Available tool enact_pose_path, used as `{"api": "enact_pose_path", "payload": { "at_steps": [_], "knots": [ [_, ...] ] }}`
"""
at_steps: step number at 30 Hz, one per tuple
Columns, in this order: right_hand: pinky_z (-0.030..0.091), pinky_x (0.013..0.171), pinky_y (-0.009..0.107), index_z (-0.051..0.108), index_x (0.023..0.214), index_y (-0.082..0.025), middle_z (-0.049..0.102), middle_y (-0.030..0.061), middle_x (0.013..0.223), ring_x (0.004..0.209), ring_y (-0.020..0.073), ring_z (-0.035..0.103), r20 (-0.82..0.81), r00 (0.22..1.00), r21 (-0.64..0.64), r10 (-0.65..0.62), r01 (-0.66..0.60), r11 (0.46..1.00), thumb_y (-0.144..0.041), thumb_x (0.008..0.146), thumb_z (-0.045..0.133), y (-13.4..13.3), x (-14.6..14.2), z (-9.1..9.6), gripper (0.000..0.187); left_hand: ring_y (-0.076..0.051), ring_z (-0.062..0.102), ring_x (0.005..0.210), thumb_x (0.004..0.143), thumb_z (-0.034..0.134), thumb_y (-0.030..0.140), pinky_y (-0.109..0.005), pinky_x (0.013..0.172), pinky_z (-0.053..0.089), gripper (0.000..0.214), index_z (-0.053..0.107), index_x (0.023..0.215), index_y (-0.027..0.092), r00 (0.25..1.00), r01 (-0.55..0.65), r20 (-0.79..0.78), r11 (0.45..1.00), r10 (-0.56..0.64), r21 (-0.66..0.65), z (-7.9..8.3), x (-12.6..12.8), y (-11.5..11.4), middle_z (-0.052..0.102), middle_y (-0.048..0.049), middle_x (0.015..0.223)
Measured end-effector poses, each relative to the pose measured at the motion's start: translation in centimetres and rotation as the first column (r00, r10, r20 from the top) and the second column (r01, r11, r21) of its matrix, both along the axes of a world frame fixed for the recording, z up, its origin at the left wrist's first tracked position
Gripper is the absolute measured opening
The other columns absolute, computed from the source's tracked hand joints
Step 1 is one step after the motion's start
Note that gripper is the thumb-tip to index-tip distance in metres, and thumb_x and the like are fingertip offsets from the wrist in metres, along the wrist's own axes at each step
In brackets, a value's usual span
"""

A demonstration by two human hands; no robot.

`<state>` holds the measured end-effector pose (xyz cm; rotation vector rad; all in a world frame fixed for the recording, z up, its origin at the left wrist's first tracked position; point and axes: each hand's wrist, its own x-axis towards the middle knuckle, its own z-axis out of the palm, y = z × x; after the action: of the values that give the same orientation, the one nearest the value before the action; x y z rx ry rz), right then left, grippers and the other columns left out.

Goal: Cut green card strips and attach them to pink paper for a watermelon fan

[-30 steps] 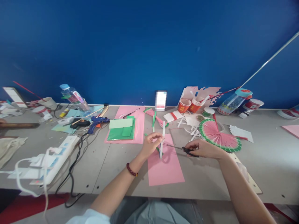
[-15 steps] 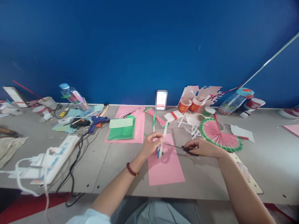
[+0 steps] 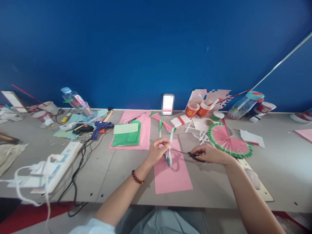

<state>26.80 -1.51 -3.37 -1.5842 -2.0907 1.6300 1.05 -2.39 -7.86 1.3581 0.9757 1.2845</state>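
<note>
My left hand (image 3: 160, 150) is closed on a roll of white tape (image 3: 170, 160), with blue print showing on its inner ring. A pale strip of the tape sticks up past the fingers. My right hand (image 3: 205, 153) grips a pair of scissors (image 3: 194, 156) by the black handles. Their thin blades point left and reach the tape beside my left fingertips; whether the blades are parted I cannot tell. Beneath both lies a pink sheet of paper (image 3: 172, 180) on the grey table.
Behind my hands is a folded watermelon-pattern paper piece (image 3: 165, 124); an opened watermelon paper fan (image 3: 227, 143) lies right. Red paper cups (image 3: 192, 109) stand at the back. Left are a green paper pack (image 3: 124, 139), a blue glue gun (image 3: 100, 128) and a power strip (image 3: 63, 165) with cords.
The scissors and my right hand have shifted slightly left, nearer the tape. The tape roll has turned a little, showing more of its ring. My left hand stays almost in place.
</note>
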Motion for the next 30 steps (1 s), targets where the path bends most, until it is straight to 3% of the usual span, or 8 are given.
{"api": "enact_pose_path", "payload": {
  "at_steps": [8,14,30],
  "knots": [
    [0.032,0.044,0.021,0.074,0.088,-0.018,0.067,0.0033,0.074,0.053,0.0102,0.047,-0.018,1.000,0.055,0.012,-0.011,0.998,-0.043,0.073,0.062,0.01,-0.11,0.14,0.032,-0.015,0.058,0.074,0.079,0.065,0.035,-0.028,0.073,0.046,0.020,0.064,0.068,0.018,1.000,0.021,-0.015,1.000,-0.021,0.004,0.45,-0.10,-0.07,0.063,-0.0022,0.072],
    [0.043,0.061,0.025,0.074,0.091,-0.018,0.071,0.0039,0.084,0.069,0.0162,0.058,-0.028,0.998,0.106,0.054,-0.051,0.993,-0.039,0.074,0.062,0.33,-0.12,0.18,0.030,-0.017,0.061,0.076,0.079,0.064,0.038,-0.030,0.073,0.048,0.022,0.065,0.070,0.018,0.999,0.038,0.006,0.999,-0.038,0.008,0.34,-0.06,-0.14,0.062,-0.0030,0.073],
    [0.042,0.062,0.026,0.074,0.091,-0.019,0.070,0.0026,0.080,0.069,0.0161,0.056,-0.001,0.998,0.141,0.062,-0.062,0.988,-0.037,0.075,0.059,0.66,-0.80,0.64,0.028,-0.017,0.060,0.077,0.080,0.064,0.036,-0.028,0.071,0.046,0.021,0.063,0.072,0.017,0.998,0.059,0.034,0.998,-0.059,-0.003,0.07,0.03,-0.18,0.061,-0.0025,0.073]
  ]
}}
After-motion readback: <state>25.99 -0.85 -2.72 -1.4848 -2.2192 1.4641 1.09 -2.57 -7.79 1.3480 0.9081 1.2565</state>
